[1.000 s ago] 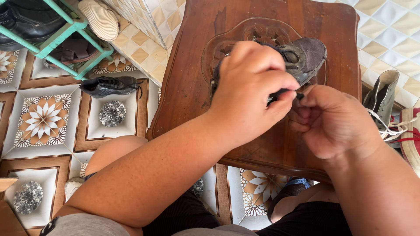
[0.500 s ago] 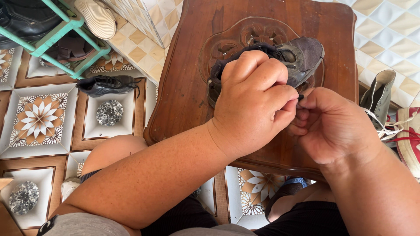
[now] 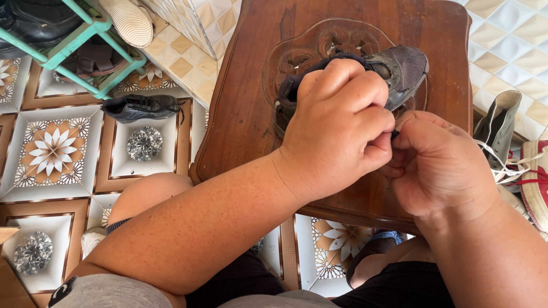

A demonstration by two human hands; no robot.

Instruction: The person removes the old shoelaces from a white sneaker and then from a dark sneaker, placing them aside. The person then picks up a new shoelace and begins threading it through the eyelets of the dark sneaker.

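Two hands on one worn grey-brown shoe [image 3: 399,65], which lies on its side on the carved wooden desk [image 3: 245,97], toe toward the far right.

Left hand [image 3: 337,125] curls over the shoe's middle and hides most of the upper; fingers pressed together, thumb and forefinger nipped onto something dark at the shoe's near edge. Right hand [image 3: 439,165] meets it there, fingers bunched tight, pinching the same small dark bit [image 3: 394,134], probably a lace end, too hidden to be sure. Both grips touch each other at that point.

Risk, my read:
- pinch area is tiny and mostly covered by the left knuckles, so the lace end could slip out of either grip and need re-finding.
- shoe rests only on its side; a hard pull toward the body could slide it toward the near edge of the desk.

Around: black shoe [image 3: 140,108] on the patterned tile floor [image 3: 51,154], teal rack [image 3: 80,43] holding footwear at top left, pale boot with white laces [image 3: 499,125] just right of the desk.
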